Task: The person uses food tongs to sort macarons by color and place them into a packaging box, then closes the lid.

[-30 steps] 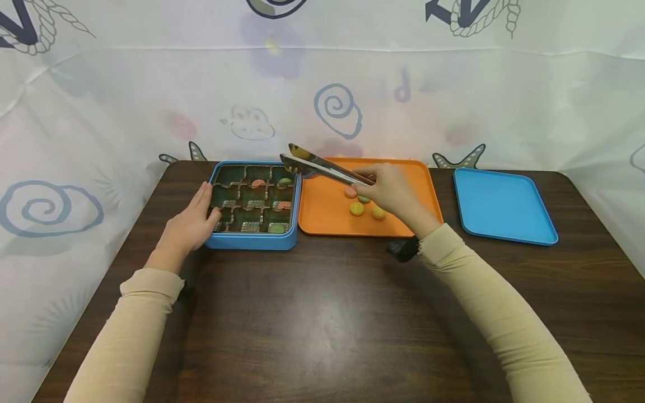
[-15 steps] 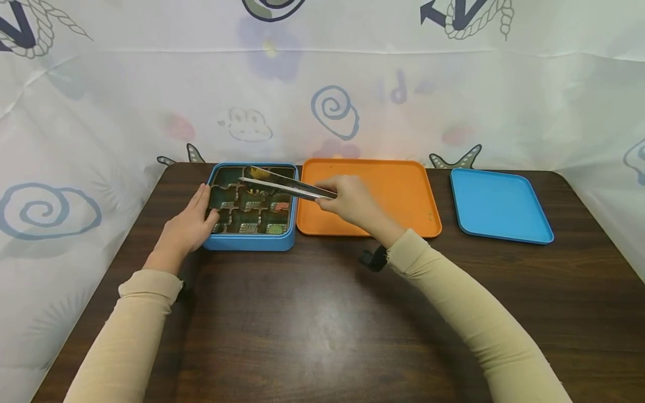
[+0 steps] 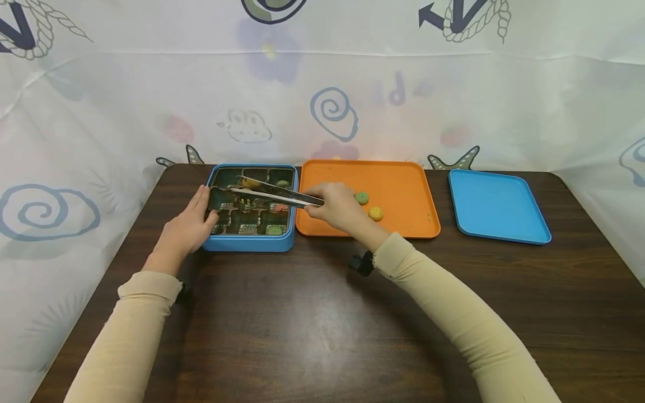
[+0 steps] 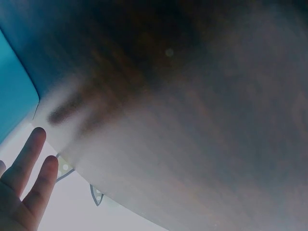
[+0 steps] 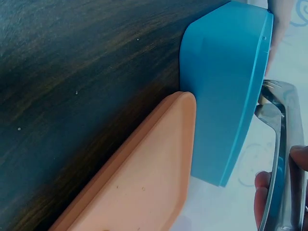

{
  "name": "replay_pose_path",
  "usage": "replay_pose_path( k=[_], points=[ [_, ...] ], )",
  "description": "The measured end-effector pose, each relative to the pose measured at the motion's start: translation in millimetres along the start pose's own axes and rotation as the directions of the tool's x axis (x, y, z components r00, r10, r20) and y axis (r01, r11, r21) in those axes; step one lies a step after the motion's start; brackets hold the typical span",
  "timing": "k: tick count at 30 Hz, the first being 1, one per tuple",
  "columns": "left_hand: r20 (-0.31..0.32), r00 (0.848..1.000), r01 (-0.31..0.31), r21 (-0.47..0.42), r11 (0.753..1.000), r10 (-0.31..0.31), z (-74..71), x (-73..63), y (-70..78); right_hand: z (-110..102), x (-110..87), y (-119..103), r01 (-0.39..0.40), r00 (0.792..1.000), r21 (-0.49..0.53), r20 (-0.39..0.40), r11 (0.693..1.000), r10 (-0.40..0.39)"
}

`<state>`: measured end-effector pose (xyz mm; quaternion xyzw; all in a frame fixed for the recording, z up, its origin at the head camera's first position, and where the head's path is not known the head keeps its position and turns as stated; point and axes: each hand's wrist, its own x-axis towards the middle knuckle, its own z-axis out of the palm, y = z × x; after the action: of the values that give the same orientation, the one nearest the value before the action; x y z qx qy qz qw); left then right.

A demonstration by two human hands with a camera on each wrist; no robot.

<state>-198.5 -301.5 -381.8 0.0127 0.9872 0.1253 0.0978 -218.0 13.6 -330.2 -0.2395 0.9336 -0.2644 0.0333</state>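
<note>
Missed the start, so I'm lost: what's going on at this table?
A person's right hand holds metal tongs over a divided blue box, with a yellow piece at the tips; whether it touches the box is hard to tell. The left hand lies against the box's left side. Inside the box are green pieces and a pink piece. A green disc and a yellow disc lie on the orange tray beside it, and a blue tray lies farther right.
</note>
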Motion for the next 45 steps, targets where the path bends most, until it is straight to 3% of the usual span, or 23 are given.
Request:
replay_pose_path(
  k=[8, 15, 21, 28, 36, 45],
  points=[
    [-0.001, 1.0, 0.0, 0.0, 1.0, 0.0, -1.3, -0.9, 0.9, 1, -2.2, 1, 0.009, 1.0, 0.007, -0.011, 1.0, -0.009],
    [-0.001, 1.0, -0.003, -0.01, 1.0, 0.003, 0.3, -0.3, 1.1, -6, -6.5, 10, 0.007, 1.0, 0.149, -0.023, 0.989, -0.004],
    [0.002, 1.0, 0.001, -0.013, 1.0, -0.001, 0.9, -0.3, 1.3, -24, -14.8, 27, 0.033, 0.995, 0.201, -0.097, 0.979, -0.013],
    [0.0, 1.0, 0.002, -0.007, 1.0, -0.002, 0.0, -0.7, 1.1, -47, -30.3, 49, -0.038, 0.989, 0.19, -0.13, 0.981, 0.063],
    [0.001, 1.0, -0.001, -0.003, 1.0, 0.001, -0.5, -1.2, 0.1, -66, -36.9, 74, -0.08, 0.977, 0.076, -0.191, 0.994, 0.093],
    [0.006, 1.0, 0.009, 0.0, 1.0, -0.009, -0.9, -0.9, 0.9, -71, -37.3, 99, -0.169, 0.973, 0.066, -0.148, 0.983, 0.177]
  ],
)
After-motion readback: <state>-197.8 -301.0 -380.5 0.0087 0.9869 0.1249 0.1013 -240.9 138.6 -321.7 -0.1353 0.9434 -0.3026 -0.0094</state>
